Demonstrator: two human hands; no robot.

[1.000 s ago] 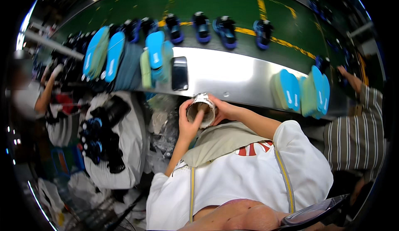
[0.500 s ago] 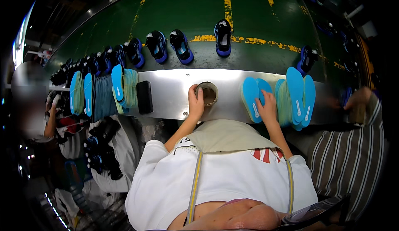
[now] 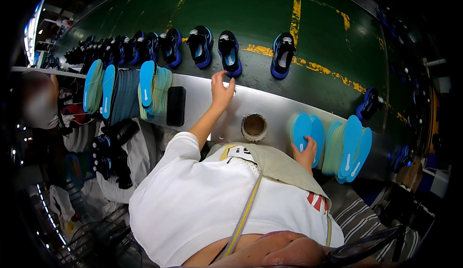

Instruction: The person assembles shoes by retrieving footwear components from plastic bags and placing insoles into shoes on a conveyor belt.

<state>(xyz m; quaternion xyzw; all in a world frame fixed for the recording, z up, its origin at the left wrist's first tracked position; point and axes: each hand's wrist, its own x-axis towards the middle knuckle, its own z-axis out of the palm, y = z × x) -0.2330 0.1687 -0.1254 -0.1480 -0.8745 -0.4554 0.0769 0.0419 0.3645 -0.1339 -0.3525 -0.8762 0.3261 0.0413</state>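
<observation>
My left hand point(image 3: 222, 93) reaches over the metal ledge to the heel of a black and blue sneaker point(image 3: 228, 53). Its fingers are curved and apart from the thumb, with nothing held between them. At the right, my right hand point(image 3: 306, 153) grips the lower part of a light-blue insole point(image 3: 302, 126), which is slightly blurred. Another blue insole point(image 3: 317, 140) lies just beside it. Between my arms sits a roll of tape point(image 3: 254, 127) on the ledge.
Stacked insoles point(image 3: 351, 147) stand to the right, more stacks point(image 3: 123, 94) to the left beside a black phone-like slab point(image 3: 176, 106). Beyond the metal ledge point(image 3: 270, 105), a green surface point(image 3: 260, 12) carries a row of sneakers point(image 3: 199, 46). A co-worker's striped garment point(image 3: 374, 222) is close at right.
My left hand has left the tape roll and moved forward to a sneaker's heel. My right hand has shifted from the right insole onto the left one. The whole view has tilted.
</observation>
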